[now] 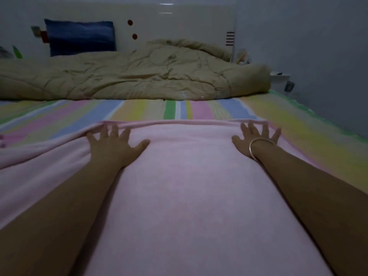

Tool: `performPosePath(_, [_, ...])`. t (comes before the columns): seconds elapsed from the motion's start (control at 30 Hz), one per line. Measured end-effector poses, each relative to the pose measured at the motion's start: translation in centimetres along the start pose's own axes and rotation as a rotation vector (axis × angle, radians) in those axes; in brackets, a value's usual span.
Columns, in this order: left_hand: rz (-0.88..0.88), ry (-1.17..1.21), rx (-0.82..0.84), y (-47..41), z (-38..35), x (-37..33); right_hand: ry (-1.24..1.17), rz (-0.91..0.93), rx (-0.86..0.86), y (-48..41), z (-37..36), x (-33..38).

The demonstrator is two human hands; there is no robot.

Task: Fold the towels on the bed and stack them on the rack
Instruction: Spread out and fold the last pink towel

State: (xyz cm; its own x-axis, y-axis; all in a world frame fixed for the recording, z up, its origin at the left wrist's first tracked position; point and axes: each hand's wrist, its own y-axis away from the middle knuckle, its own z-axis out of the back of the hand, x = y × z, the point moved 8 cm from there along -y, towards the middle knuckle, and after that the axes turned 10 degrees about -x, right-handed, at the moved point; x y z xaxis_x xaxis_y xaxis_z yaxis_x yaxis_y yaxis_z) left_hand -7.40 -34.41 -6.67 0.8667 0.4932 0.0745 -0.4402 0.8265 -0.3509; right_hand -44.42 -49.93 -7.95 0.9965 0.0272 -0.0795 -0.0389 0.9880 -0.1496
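Two bare hands lie flat on a pale pink towel [179,196] spread over the bed [298,132], both arms reaching straight forward from the bottom corners of the view. The left hand [111,145] rests palm down near the towel's far left part, its grip spread wide, fingers [114,130] fanned and reaching up to the towel's far edge, thumb pointing toward the middle. The right hand [256,138] rests palm down near the far right corner, its grip likewise spread, fingertips at or just over the rolled far hem; neither hand pinches any cloth. A thin silver bangle [258,148] circles the right wrist. The towel covers most of the near bed, smooth between the arms, with a looser fold running off to the left beyond the left arm. Under it lies a sheet of pastel stripes [139,108] in pink, blue, yellow and green, showing beyond the far hem and along the right side. Farther back a crumpled tan quilt [139,76] lies across the bed's width, apart from the towel. Behind it a dark blue pillow [81,37] leans against a white headboard [179,24] with red dots. A grey wall [318,46] runs along the right of the bed.
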Motion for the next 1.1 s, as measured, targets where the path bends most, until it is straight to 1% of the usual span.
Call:
performPosePath(0.07, [0.014,-0.072,-0.046,0.7,0.7,-0.4,0.105,-0.015,-0.009,0.4,0.0,0.3])
performPosePath(0.1, [-0.021,-0.138,-0.099,1.1,1.6,-1.1,0.178,-0.034,-0.019,0.7,0.1,0.5])
performPosePath(0.17, [-0.189,-0.229,-0.238,2.5,3.8,-3.3,0.290,-0.055,-0.039,1.7,1.3,0.9])
performPosePath(0.23, [-0.369,-0.132,-0.295,4.8,5.3,-5.1,0.296,-0.040,-0.013,3.4,2.1,1.6])
performPosePath(0.27, [-0.400,-0.035,-0.288,5.9,6.0,-5.0,0.233,-0.044,0.011,4.6,2.7,1.5])
performPosePath(0.3, [-0.390,0.068,-0.244,6.7,5.4,-4.3,0.138,-0.050,0.058,5.7,2.3,1.5])
performPosePath(0.33, [-0.343,0.167,-0.136,7.7,4.8,-3.2,0.041,-0.047,0.114,7.3,2.0,1.6])
performPosePath(0.4, [-0.257,0.344,-0.002,11.0,4.8,-1.3,-0.086,0.047,0.179,12.0,2.7,1.4])
performPosePath(0.53, [-0.260,0.303,0.154,18.2,6.3,0.5,-0.164,0.308,0.237,22.3,5.1,-0.1])
performPosePath(0.57, [-0.261,0.292,0.210,20.9,7.2,0.6,-0.164,0.359,0.258,25.7,5.6,-1.3])
performPosePath(0.67, [-0.245,0.292,0.291,26.8,9.1,1.3,-0.150,0.473,0.253,33.7,6.4,-4.5])
performPosePath(0.8, [-0.276,0.292,0.296,35.1,12.7,1.6,-0.129,0.557,0.245,43.4,7.5,-9.5])
performPosePath(0.9, [-0.322,0.309,0.342,40.7,15.2,1.3,-0.116,0.580,0.213,48.6,8.0,-12.4])
performPosePath(0.97, [-0.368,0.325,0.325,43.9,17.2,1.0,-0.137,0.602,0.214,51.8,8.7,-13.8])
performPosePath(1.03, [-0.419,0.406,0.271,47.1,19.8,0.5,-0.182,0.636,0.221,54.6,9.5,-15.3])
performPosePath(1.1, [-0.482,0.556,0.221,49.9,22.4,-0.6,-0.259,0.686,0.206,56.5,10.6,-16.4])
